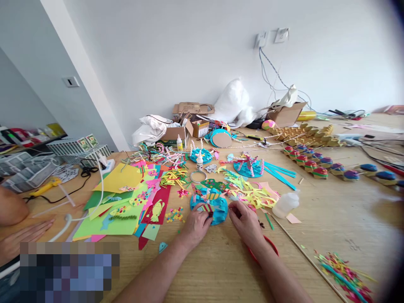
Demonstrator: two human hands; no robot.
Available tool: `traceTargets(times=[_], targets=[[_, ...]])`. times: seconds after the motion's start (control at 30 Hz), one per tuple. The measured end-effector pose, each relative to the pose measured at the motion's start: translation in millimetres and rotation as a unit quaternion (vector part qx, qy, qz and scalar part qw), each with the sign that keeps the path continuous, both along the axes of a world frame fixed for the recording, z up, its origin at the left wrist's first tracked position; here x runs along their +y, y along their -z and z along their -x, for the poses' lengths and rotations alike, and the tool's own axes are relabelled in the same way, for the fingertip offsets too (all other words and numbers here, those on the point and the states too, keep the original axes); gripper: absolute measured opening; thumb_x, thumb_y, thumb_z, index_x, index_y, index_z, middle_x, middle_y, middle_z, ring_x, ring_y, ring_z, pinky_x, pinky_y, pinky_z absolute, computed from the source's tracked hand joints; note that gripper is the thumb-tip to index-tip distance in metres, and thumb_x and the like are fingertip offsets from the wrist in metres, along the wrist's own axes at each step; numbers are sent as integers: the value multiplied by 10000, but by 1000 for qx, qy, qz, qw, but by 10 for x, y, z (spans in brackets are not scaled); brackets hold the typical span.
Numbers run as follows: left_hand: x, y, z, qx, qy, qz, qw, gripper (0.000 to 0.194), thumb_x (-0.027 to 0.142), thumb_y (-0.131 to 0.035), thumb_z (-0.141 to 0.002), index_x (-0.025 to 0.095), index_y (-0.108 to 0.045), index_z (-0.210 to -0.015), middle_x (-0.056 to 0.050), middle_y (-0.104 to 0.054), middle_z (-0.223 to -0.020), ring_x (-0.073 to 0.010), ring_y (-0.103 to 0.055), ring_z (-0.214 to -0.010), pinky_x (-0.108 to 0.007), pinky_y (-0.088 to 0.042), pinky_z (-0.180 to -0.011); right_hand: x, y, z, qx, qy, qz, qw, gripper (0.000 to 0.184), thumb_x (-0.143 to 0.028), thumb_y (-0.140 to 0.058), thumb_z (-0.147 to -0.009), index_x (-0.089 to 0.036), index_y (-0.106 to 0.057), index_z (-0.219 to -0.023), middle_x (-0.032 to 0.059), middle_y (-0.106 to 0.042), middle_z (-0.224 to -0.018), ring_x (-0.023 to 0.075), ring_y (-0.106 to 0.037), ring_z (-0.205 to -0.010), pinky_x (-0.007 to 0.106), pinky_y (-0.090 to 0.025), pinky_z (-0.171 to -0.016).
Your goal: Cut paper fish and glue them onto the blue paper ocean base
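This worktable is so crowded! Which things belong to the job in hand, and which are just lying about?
Seemingly part of the job:
- striped paper fish, held in the left hand
- crinkled blue base, by that hand
- perhaps the small glue bottle

Apparently lying about:
- painted egg-carton cups
- white bundle

Both bare forearms reached up from the bottom edge of the frame, the left forearm slanting rightward and the right forearm slanting leftward. The left hand lay just below the middle of the frame, back upward, its fingers and thumb drawn together in a pinch. The right hand was near it, slightly to the right, fingers curled inward; whether its fingertips met was unclear.
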State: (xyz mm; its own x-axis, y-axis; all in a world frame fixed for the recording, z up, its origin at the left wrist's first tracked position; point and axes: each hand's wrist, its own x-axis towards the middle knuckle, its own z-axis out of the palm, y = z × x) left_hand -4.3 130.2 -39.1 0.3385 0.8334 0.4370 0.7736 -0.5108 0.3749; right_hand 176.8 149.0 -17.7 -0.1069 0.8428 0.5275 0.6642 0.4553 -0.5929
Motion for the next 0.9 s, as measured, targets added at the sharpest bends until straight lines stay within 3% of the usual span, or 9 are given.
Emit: traceTargets(times=[0.27,0.47,0.7,0.9], targets=[[4,-3,-6,3,1,-3,1000,94,129,-540,-805,177,-599,-748,-34,-650,-717,-200,-609,-755,-316,-466,-707,-26,-44,24,-2,-24,4,1000,99,-222,-448,-736,-199,-512,-663,19,-560,-599,140,-501,-529,242,-401,-497],[3,-3,-6,-6,8,1,1000,88,135,-531,-815,167,-601,-773,-42,-660,-731,-204,-618,-761,-324,-471,-719,-88,-82,44,8,-113,39,993,170,-227,-438,-793,-185,-594,-739,26,-595,-668,131,-528,-554,243,-432,-536],[11,-6,-2,-15,29,-2,999,101,141,-498,-839,156,-594,-867,-58,-673,-818,-203,-622,-795,-324,-474,-737,-145,-111,84,14,-238,59,969,233,-204,-457,-812,-217,-683,-867,81,-625,-992,180,-591,-899,297,-468,-773],[-3,-45,-10,-23,33,3,999,120,155,-478,-853,154,-598,-867,-61,-675,-822,-205,-626,-777,-334,-483,-725,-155,-136,95,-7,-282,66,957,246,-149,-481,-794,-215,-686,-912,79,-603,-1002,185,-555,-966,295,-442,-836]])
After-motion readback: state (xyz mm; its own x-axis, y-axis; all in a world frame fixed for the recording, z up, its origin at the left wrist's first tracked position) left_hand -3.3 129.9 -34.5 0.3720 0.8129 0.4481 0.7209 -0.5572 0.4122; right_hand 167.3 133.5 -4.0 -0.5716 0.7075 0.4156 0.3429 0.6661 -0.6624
